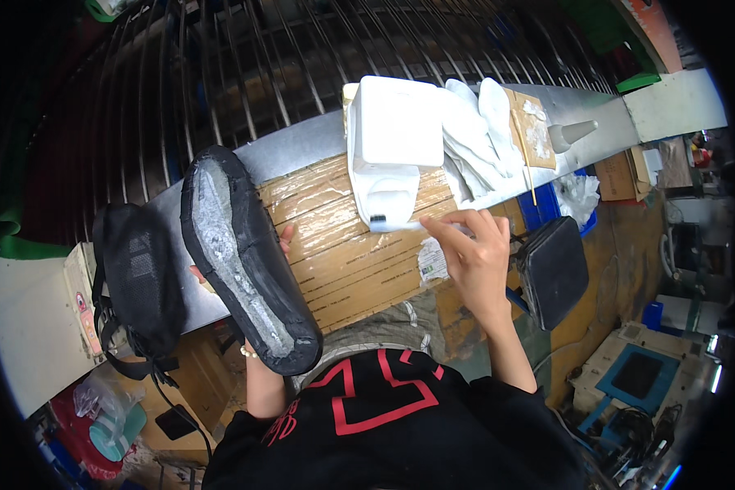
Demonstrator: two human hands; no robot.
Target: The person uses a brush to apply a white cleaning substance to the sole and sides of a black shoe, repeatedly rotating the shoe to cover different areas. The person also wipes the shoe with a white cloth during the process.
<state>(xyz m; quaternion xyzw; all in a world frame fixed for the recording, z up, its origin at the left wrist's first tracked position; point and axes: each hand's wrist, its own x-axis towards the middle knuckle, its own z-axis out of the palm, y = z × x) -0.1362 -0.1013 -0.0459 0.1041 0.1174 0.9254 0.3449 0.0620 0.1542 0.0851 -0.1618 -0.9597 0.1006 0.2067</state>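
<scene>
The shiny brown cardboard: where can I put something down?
Free: middle of the shiny brown cardboard, between the grey-streaked black shoe and the right hand. Crowded: its far side, by the boxy white container and stacked white pieces; its left, where the left hand holds the shoe.

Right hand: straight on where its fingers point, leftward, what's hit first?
Likely the near, lower end of the white container, just past the black-tipped brush in the right hand; height gap unclear.

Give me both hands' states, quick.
Left hand: holding the black shoe, fingers showing at both sides.
Right hand: closed, pinching what looks like a small brush.
</scene>
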